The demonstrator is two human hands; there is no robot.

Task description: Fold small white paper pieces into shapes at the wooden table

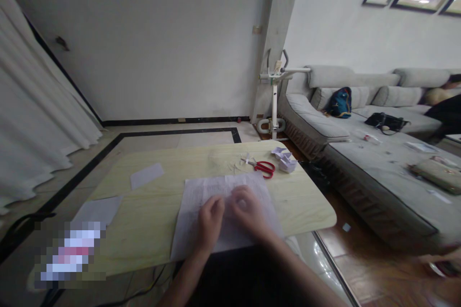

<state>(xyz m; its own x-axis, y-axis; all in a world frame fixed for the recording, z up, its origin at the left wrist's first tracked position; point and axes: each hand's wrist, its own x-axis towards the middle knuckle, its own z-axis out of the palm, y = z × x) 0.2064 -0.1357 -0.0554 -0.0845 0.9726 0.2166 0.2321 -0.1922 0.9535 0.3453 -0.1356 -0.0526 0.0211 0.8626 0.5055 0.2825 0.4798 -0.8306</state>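
A large creased sheet of paper [187, 220] lies at the front of the table, with both of my hands over it. My left hand [211, 218] is closed, its thumb and fingers curled together; anything in them is too small to make out. To its right, my right hand [250, 211] is blurred, its fingers bent into a pinch, and what they hold cannot be made out. Beyond the sheet lie red-handled scissors [264, 168] beside thin paper scraps [236, 168]. Folded paper pieces [287, 162] stand close to the scissors.
The wooden table [144, 230] has a rounded right corner. On its left are a small paper piece [147, 176] and another sheet [97, 211], near a pixelated patch. A grey sofa [363, 177] stands right, with bags and a person [441, 96]. An exercise machine [274, 100] stands behind.
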